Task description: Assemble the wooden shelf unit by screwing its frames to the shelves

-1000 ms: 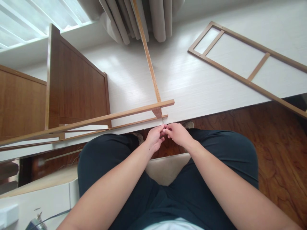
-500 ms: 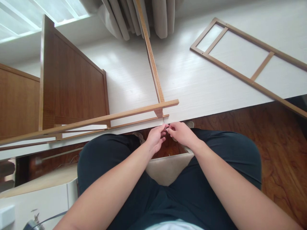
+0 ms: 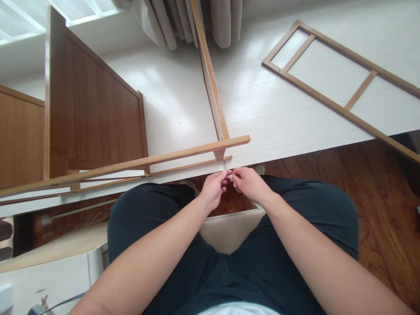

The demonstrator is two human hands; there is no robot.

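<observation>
Between the person's knees, near the edge of a glossy white platform (image 3: 252, 100), both bare hands meet at their fingertips; the left hand (image 3: 213, 189) has thumb and forefinger pinched on a small, thin, greyish piece (image 3: 225, 166), its other fingers loosely curled; the right hand (image 3: 248, 183), nearly closed, brings thumb and forefinger together at the near end of the same piece, which the fingers largely hide. The far end of the piece points at the near corner of a light-brown wooden frame (image 3: 157, 156), close to its short end block; whether it enters the wood is too small to tell.

From that corner a narrow light-brown board (image 3: 213, 83), standing on edge, runs back towards pleated grey curtains (image 3: 222, 22); the long rail of the frame slants down to the left, passing in front of a tall reddish-brown wooden panel (image 3: 101, 100). On the right, well apart from the hands, a flat brown ladder-like wooden frame (image 3: 361, 89) lies on the platform, one end jutting past its edge; below spreads a dark reddish wooden floor (image 3: 387, 197); between the thighs, in dark navy trousers (image 3: 321, 205), shows a beige seat (image 3: 231, 232).
</observation>
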